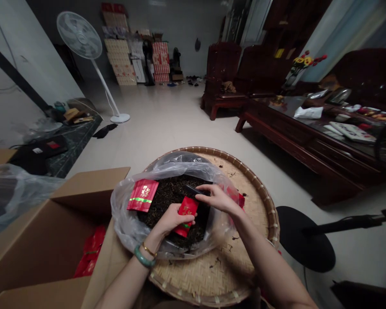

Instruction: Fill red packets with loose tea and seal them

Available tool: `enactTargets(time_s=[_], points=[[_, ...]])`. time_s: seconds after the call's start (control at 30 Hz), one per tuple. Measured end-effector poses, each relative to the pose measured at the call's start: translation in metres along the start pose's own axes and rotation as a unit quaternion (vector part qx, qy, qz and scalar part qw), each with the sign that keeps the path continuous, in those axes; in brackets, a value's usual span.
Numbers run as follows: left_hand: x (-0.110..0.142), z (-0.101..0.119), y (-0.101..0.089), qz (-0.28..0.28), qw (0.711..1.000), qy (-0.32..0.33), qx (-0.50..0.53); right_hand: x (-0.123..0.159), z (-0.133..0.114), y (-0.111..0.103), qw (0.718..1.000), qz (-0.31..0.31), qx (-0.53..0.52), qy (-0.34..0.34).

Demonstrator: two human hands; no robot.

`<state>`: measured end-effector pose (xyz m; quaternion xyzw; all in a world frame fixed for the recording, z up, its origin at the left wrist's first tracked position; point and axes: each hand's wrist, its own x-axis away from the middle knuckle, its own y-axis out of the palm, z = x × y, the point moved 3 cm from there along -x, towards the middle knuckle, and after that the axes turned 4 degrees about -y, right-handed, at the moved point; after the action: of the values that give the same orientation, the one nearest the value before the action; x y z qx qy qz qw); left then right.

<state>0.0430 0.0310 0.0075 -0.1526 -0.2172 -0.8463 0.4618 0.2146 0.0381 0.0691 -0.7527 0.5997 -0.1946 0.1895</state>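
My left hand (171, 218) is closed round a small red foil pouch (186, 214), held over a heap of dark loose tea leaves (170, 193) in a clear plastic bag (128, 223). My right hand (217, 198) pinches a small black scoop (193, 190) right above the pouch's mouth. A stack of similar red pouches (143, 195) rests on the bag's left edge. The bag lies on a round woven bamboo tray (244, 240).
An open cardboard box (51, 240) at my left holds more red pouches (90, 257). A black round stand base (305, 240) sits right of the tray. A dark wooden table (309, 141) and chairs stand at the right, a white fan (83, 43) at the back left.
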Motion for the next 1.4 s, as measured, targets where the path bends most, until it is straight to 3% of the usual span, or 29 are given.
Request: enactTargets(time_s=[0.13,0.4,0.63,0.87,1.03,1.2,1.4], points=[[-0.002,-0.003,-0.003,0.017,1.000,0.006,0.015,0.003,0.005,-0.004,1.000,-0.017,-0.014,-0.010],[-0.004,-0.003,-0.003,0.034,0.999,0.019,-0.001,0.002,0.008,0.017,0.999,-0.021,0.011,-0.028],[-0.001,0.001,-0.004,0.032,0.999,0.023,0.001,0.000,0.010,0.010,0.998,-0.020,-0.054,-0.012],[-0.001,0.001,-0.002,0.035,0.999,0.018,0.002,-0.001,0.009,0.016,0.999,-0.014,-0.030,-0.033],[0.002,0.003,0.001,-0.013,0.994,-0.006,0.104,-0.001,0.011,0.017,0.998,-0.022,-0.054,-0.002],[0.004,0.001,0.001,0.038,0.987,-0.052,0.144,0.000,0.015,0.014,0.989,-0.045,-0.132,0.039],[0.004,0.002,0.001,0.048,0.985,-0.057,0.154,0.001,0.013,0.007,0.991,-0.030,-0.131,0.011]])
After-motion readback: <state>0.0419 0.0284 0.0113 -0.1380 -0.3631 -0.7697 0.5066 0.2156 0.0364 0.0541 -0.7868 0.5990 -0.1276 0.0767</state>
